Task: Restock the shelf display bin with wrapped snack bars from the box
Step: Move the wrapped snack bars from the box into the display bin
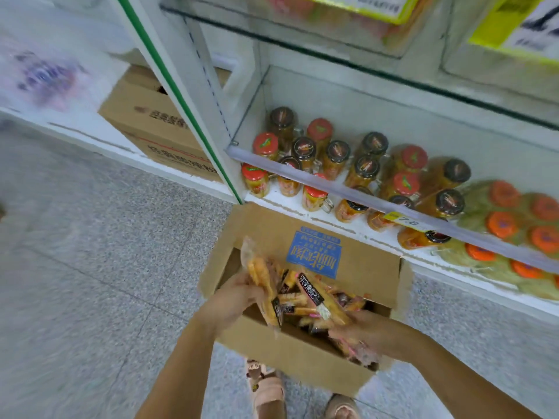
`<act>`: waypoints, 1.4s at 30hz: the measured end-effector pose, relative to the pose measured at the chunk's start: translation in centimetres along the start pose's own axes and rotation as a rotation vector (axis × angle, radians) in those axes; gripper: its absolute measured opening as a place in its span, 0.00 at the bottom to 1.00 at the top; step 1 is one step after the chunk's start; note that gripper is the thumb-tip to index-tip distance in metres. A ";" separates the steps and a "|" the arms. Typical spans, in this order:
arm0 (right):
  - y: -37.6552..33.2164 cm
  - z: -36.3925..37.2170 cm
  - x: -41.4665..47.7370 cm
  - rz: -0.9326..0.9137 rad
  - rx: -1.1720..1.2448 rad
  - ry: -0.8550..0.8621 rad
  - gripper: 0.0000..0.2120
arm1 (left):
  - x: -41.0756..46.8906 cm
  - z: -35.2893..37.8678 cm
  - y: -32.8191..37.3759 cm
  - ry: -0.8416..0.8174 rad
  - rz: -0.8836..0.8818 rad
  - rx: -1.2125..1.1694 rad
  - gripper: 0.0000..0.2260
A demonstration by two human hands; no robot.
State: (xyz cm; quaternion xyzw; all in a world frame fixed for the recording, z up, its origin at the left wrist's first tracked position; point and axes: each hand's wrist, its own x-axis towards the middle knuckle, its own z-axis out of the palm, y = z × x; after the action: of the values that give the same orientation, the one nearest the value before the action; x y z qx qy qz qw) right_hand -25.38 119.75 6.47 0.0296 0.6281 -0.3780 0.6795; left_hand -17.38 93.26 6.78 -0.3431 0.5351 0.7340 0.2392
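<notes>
Where the box sits: open cardboard box (290, 355) on the floor (90, 267), right in front of the person's sandalled feet (266, 385), with its far flap (blue print) up against the bottom shelf (341, 227).
snack bars: loose heap of wrapped snack bars (305, 290) inside the box, orange-ish with black labels. A good bunch are raised to about rim height between the two hands.
left hand: the left hand (239, 297) is at the box's left wall, fingers curled round a bundle of bars. That bundle's long axis runs up and away toward the far flap.
right hand: the right hand (363, 328) is at the box's near right corner, closed round another clump, with pink-edged wrappers poking out below it.
key relation: the bars lie directly between the hands, so neither one is nearer and nobody has to reach. The top bar lies slantwise across the gap.
bin: honestly can't tell which it is. The blurry glass-fronted compartments (332, 34) above and beyond the box look likeliest, so I'd guess the load goes up and forward.
also around: jars (335, 155) just behind the box, and a second carton (151, 125) off beyond its left side.
watch out: those wrappers look slippery, so a big double handful could shed a few.
</notes>
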 end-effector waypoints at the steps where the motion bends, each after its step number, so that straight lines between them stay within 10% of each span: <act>1: -1.6 0.4 -1.9 -0.032 -0.030 0.015 0.18 | -2.0 0.7 1.3 -0.026 0.035 -0.155 0.16; 4: -5.6 1.4 -7.4 -0.125 -0.076 0.103 0.07 | -7.4 2.9 4.8 -0.114 0.125 -0.454 0.15; 12: -13.2 4.0 -21.5 -0.442 -0.143 0.251 0.11 | -17.7 8.3 12.3 -0.078 0.305 -1.002 0.25; 20: -16.4 6.4 -34.2 -0.646 0.088 0.257 0.26 | -27.4 13.4 20.8 0.087 0.446 -1.131 0.11; 29: -22.7 10.1 -43.9 -0.992 0.285 0.226 0.33 | -37.1 21.1 27.2 0.132 0.862 -0.491 0.26; 36: -26.2 10.3 -49.2 -1.082 0.378 0.236 0.22 | -42.0 17.4 29.7 -0.483 0.730 -0.026 0.49; 42: -31.2 10.2 -51.6 -1.077 0.365 0.237 0.21 | -44.0 14.7 35.3 -0.707 0.642 -0.079 0.33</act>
State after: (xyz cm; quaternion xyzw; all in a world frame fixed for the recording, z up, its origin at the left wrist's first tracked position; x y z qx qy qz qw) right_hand -30.25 116.89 67.37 -0.1354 0.5511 -0.7667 0.3003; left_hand -17.76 96.87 65.00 0.1015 0.4715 0.8623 0.1546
